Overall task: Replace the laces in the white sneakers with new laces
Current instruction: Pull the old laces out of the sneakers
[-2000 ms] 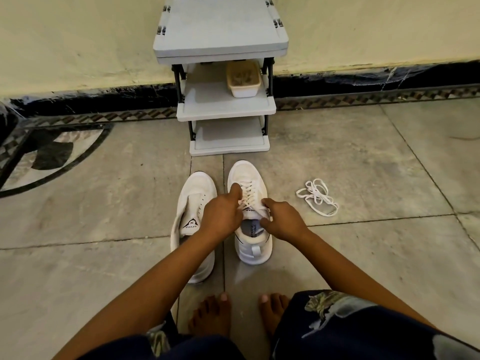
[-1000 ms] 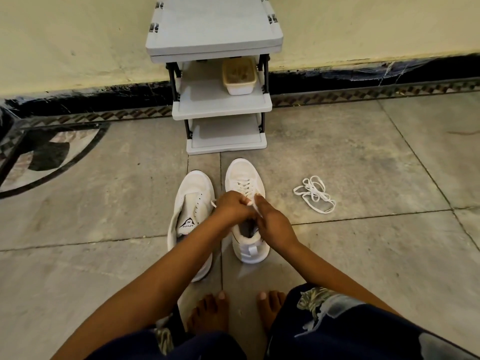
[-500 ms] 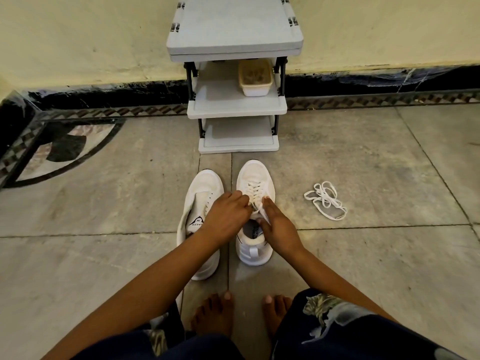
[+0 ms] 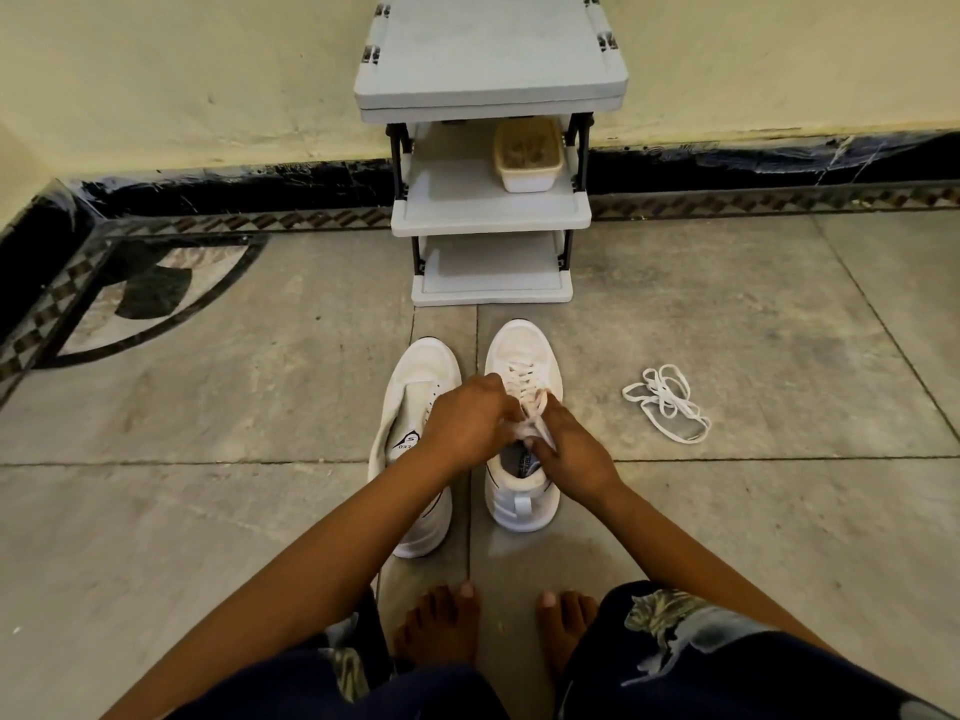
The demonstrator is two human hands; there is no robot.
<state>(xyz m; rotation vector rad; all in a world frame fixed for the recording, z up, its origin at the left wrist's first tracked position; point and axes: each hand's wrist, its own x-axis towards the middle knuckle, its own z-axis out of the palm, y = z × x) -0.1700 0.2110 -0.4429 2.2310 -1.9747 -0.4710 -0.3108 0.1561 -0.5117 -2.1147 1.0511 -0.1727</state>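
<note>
Two white sneakers stand side by side on the floor. The right sneaker (image 4: 522, 350) carries a white lace (image 4: 524, 379) through its eyelets. My left hand (image 4: 467, 423) and my right hand (image 4: 569, 457) meet over its tongue, and both pinch the lace ends near the top eyelets. The left sneaker (image 4: 418, 376) has its tongue open and shows no lace; my left forearm crosses its heel. A loose white lace (image 4: 667, 402) lies in a bundle on the floor to the right.
A grey three-tier shoe rack (image 4: 491, 215) stands against the wall just beyond the sneakers, with a beige tub (image 4: 527, 158) on its middle shelf. My bare feet (image 4: 441, 626) sit close behind the sneakers. Stone floor tiles (image 4: 779, 537) spread to both sides.
My hands drew together from the two sides of the right sneaker and now work the lace ends over its tongue. The sneakers and the loose lace have stayed put.
</note>
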